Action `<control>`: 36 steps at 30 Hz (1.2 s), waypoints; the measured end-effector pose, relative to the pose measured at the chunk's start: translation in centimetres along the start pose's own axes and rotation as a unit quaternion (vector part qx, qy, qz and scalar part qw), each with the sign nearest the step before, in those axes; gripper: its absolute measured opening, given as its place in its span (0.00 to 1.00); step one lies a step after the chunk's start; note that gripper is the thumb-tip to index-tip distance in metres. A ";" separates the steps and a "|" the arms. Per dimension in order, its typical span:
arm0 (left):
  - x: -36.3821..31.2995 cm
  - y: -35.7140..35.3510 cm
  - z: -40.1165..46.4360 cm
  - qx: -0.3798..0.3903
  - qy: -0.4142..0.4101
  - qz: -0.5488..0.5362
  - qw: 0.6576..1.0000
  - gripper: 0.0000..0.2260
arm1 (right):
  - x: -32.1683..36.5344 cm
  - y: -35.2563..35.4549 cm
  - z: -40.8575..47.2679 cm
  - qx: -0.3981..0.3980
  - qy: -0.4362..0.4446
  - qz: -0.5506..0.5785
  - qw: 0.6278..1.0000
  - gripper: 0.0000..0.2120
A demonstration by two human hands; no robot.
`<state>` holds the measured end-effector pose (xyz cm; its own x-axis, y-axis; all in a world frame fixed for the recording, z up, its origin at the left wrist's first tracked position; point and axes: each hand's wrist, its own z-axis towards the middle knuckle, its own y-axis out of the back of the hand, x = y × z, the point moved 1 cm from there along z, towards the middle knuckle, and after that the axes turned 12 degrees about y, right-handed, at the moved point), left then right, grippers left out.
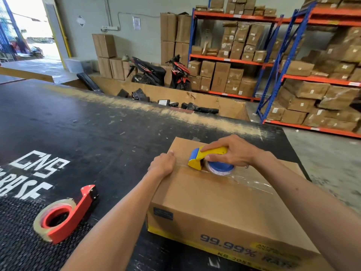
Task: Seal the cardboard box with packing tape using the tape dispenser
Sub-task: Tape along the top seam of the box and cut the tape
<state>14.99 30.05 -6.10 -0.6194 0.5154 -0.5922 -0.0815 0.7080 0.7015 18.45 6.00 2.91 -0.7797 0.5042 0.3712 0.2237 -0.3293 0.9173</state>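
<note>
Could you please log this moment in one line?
taping seam; right hand grips yellow-blue plastic tape dispenser; left hand holds brown cardboard box; red tape dispenser idle

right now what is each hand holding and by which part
The right hand grips the dispenser by its yellow handle. The left hand grips the box at its top left edge.

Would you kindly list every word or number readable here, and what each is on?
"99.99%": near side of the cardboard box.
"KB-2055", as it seems: yellow band below it.
"CNS": white paint on the black table.
"BASE": below that, its start cut off.
Too blurred or small: the box's other print, the tape roll in the yellow tape dispenser, the wall notice, the shelf cartons' labels.
</note>
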 end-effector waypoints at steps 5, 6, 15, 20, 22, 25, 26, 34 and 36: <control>0.0 0.0 0.1 0.001 0.011 0.001 1.000 0.29 | -0.3 0.5 -0.7 0.002 0.007 0.044 0.999 0.23; 0.0 -0.1 0.1 0.000 0.011 0.002 1.000 0.29 | -0.3 0.6 -1.1 0.003 0.005 0.049 0.999 0.23; -1.2 -1.2 -1.0 -0.029 0.026 0.032 0.999 0.29 | -2.6 3.5 -7.9 0.033 -0.016 0.019 0.999 0.25; -1.8 -1.6 -2.2 -0.073 0.020 0.083 0.994 0.27 | -4.1 3.3 -12.3 0.011 -0.025 -0.033 0.999 0.25; -1.8 -1.8 -3.1 -0.146 -0.043 0.160 0.975 0.26 | -4.0 2.8 -12.0 0.011 -0.018 -0.081 0.996 0.25; -2.5 -3.5 -4.9 -0.159 -0.201 0.284 0.924 0.29 | -3.9 2.6 -12.0 0.006 -0.014 -0.112 0.994 0.21; -3.0 -4.8 -6.0 -0.124 -0.229 0.313 0.914 0.29 | -3.9 2.5 -12.1 0.005 -0.012 -0.118 0.993 0.21; -4.2 -9.2 -9.9 -0.042 -0.256 0.362 0.895 0.28 | -4.1 2.7 -12.0 0.013 -0.001 -0.119 0.993 0.23; -4.3 -9.2 -10.1 -0.040 -0.251 0.367 0.895 0.28 | -4.0 2.7 -12.1 0.013 -0.001 -0.113 0.994 0.22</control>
<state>10.52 16.41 -6.01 -0.1024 0.9935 -0.0506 0.1349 0.0643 0.9888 15.09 -6.53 2.23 -0.8101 0.5653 0.1555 0.0579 -0.1869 0.9807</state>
